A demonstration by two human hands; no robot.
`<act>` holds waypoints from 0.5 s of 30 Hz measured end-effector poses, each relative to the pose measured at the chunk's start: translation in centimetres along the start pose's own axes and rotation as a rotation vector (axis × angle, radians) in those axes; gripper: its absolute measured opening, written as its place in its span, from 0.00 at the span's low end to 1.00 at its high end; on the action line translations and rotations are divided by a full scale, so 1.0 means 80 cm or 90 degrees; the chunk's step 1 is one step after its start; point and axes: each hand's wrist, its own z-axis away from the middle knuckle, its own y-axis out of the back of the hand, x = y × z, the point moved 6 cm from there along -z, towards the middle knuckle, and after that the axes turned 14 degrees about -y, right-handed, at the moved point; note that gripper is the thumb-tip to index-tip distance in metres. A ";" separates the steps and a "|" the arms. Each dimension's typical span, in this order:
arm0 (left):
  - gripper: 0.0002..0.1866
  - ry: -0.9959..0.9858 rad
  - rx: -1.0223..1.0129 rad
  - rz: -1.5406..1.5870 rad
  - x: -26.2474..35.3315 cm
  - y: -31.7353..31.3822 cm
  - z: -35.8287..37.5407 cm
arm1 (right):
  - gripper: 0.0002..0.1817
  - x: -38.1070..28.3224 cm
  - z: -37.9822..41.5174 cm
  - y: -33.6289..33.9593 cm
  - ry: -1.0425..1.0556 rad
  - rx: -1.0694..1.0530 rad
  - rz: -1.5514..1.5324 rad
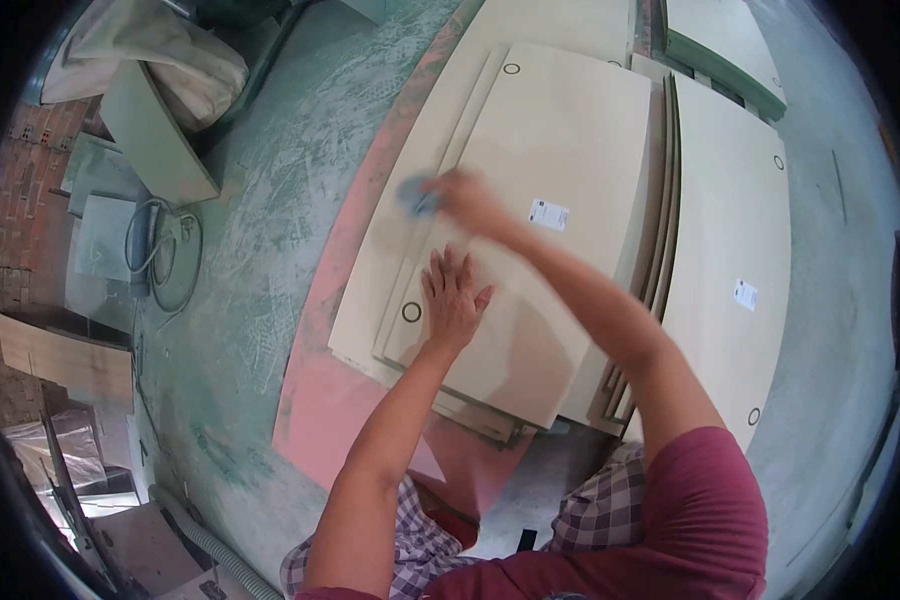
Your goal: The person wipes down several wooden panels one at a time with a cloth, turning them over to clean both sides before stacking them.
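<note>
A stack of cream-coloured flat panels (580, 130) lies in front of me, its layers slightly offset along the left edge. My left hand (454, 305) rests flat on the top panel with its fingers spread, beside a dark ring mark (411, 312). Smeared by motion, my right hand (467, 203) is closed on a blue-grey pad (417, 196) at the left long edge of the top panel. The pad's exact kind is too blurred to make out. A white printed label (549, 214) is stuck on the panel, just right of that hand.
To the right stands a second stack of panels (730, 230) with its own label. Beneath the nearer stack is a pink sheet (320, 400) on the dusty green floor (250, 250). Boards, a coiled hose (192, 262) and a cloth sack (160, 60) lie at the left.
</note>
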 end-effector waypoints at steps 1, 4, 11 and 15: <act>0.34 0.001 0.001 0.002 -0.007 0.000 -0.013 | 0.19 0.044 -0.016 0.052 -0.041 0.138 0.133; 0.34 -0.011 -0.018 0.016 -0.014 0.004 -0.045 | 0.21 0.211 -0.010 0.239 -0.247 0.464 0.374; 0.33 -0.021 -0.051 0.029 -0.012 0.005 -0.063 | 0.17 0.239 -0.051 0.164 -0.251 0.499 0.495; 0.35 0.019 -0.126 0.032 -0.015 0.002 -0.068 | 0.19 0.107 -0.062 -0.030 0.086 -0.025 0.080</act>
